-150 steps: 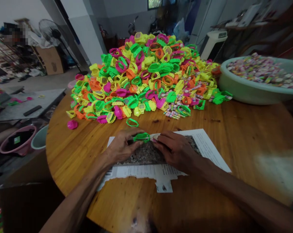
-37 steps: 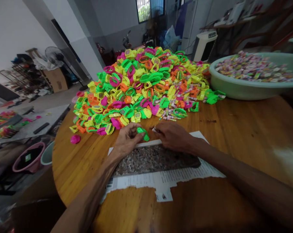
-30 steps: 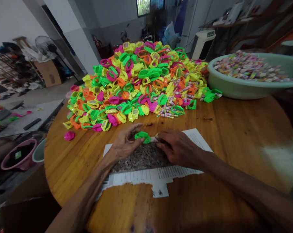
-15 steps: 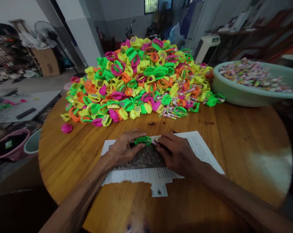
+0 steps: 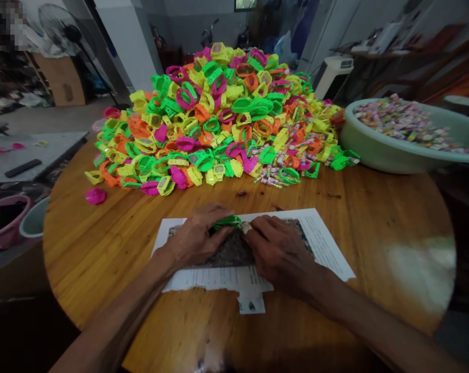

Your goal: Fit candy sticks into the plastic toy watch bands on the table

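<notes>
A green band (image 5: 227,223) is pinched in the left hand (image 5: 193,235) above a speckled slab (image 5: 230,253). At its end, a pale piece (image 5: 246,227) is clamped in the right hand (image 5: 279,248); steady alignment seems called for.

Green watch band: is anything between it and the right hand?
Only the small pale piece that the right hand holds, at the end of the green watch band; nothing else visible stands between them.
</notes>
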### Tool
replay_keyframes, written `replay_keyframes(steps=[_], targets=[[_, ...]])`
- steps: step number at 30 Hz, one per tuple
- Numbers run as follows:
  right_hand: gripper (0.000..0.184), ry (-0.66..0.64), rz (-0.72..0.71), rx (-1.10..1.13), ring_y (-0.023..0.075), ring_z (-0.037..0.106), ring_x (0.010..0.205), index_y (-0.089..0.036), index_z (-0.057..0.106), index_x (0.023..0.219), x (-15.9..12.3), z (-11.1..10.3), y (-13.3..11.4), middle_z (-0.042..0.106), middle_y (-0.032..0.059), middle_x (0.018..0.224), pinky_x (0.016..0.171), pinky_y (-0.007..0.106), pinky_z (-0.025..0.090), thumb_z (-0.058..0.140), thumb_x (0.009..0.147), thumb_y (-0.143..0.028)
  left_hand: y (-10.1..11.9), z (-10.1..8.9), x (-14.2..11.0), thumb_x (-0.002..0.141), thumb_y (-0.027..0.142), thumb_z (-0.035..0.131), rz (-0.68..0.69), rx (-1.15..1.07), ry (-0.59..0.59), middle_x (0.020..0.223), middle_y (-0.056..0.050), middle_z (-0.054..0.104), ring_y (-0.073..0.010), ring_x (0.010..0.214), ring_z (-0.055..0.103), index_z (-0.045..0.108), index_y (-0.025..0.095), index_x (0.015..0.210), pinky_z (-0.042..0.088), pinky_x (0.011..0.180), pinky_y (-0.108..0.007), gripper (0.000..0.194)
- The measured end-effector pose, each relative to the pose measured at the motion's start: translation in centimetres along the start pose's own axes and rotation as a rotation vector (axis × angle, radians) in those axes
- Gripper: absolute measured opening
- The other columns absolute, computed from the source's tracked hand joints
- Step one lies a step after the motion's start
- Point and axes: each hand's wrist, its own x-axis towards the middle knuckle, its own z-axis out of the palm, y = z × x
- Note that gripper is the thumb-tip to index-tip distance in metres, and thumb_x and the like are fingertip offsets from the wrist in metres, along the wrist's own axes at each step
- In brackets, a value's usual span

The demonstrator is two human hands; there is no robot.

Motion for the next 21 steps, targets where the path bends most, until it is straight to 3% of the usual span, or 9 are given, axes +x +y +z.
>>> replay_keyframes(steps=[7, 11, 13, 16, 19, 21], targets=[[0.014, -0.108, -0.097, -0.220, 0.0260, 0.050, 0.081, -0.012, 0.064, 0.083, 0.9, -0.6, -1.7, 0.057, 0.0131, 0.086, 0.070, 0.040, 0.039, 0.051, 0.084, -0.007, -0.4, 0.5, -0.5, 0.094, 0.023, 0.054, -0.036, 0.086, -0.033, 0.120, -0.006, 0.066, -0.0201, 0.109, 0.064, 0.061, 0.025, 0.121, 0.055, 0.092, -0.034, 0.028], [0.014, -0.191, -0.060, -0.053, 0.0216, 0.053, 0.078, -0.014, 0.065, 0.083, 1.6, -1.9, -0.1, 0.060, 0.0092, 0.084, 0.068, 0.035, 0.039, 0.053, 0.089, -0.014, 0.1, 0.1, -0.3, 0.096, 0.024, 0.050, -0.017, 0.176, -0.027, 0.120, -0.008, 0.065, -0.0217, 0.112, 0.063, 0.060, 0.023, 0.120, 0.056, 0.094, -0.036, 0.026], [0.022, -0.163, 0.041, 0.020, 0.0189, 0.055, 0.079, -0.016, 0.066, 0.087, 2.1, -2.4, 2.1, 0.062, 0.0074, 0.086, 0.068, 0.031, 0.039, 0.046, 0.096, -0.019, 0.5, -1.7, -1.2, 0.095, 0.025, 0.051, -0.017, 0.249, 0.036, 0.119, -0.007, 0.067, -0.0221, 0.109, 0.065, 0.059, 0.025, 0.121, 0.057, 0.093, -0.036, 0.027], [0.024, -0.122, 0.244, -0.156, 0.0202, 0.058, 0.083, -0.016, 0.066, 0.094, 3.0, -2.3, 6.3, 0.062, 0.0105, 0.097, 0.067, 0.031, 0.038, 0.043, 0.096, -0.016, 0.5, -6.7, -5.3, 0.091, 0.035, 0.058, -0.121, 0.372, 0.032, 0.113, -0.002, 0.071, -0.0230, 0.099, 0.070, 0.061, 0.036, 0.121, 0.063, 0.082, -0.035, 0.030], [0.021, -0.189, 0.316, -0.261, 0.0226, 0.059, 0.079, -0.014, 0.067, 0.094, 3.8, -1.3, 9.6, 0.061, 0.0143, 0.103, 0.063, 0.032, 0.037, 0.047, 0.087, -0.012, -0.5, -12.0, -10.5, 0.085, 0.047, 0.060, -0.315, 0.552, 0.000, 0.112, 0.003, 0.074, -0.0296, 0.097, 0.073, 0.065, 0.042, 0.114, 0.066, 0.073, -0.042, 0.030], [0.021, -0.186, 0.317, -0.235, 0.0244, 0.060, 0.081, -0.013, 0.067, 0.093, 4.1, -0.7, 10.7, 0.060, 0.0164, 0.106, 0.064, 0.033, 0.038, 0.048, 0.085, -0.011, -1.1, -14.1, -12.4, 0.080, 0.055, 0.062, -0.394, 0.644, 0.077, 0.110, 0.008, 0.074, -0.0315, 0.094, 0.073, 0.067, 0.046, 0.109, 0.066, 0.074, -0.049, 0.031]])
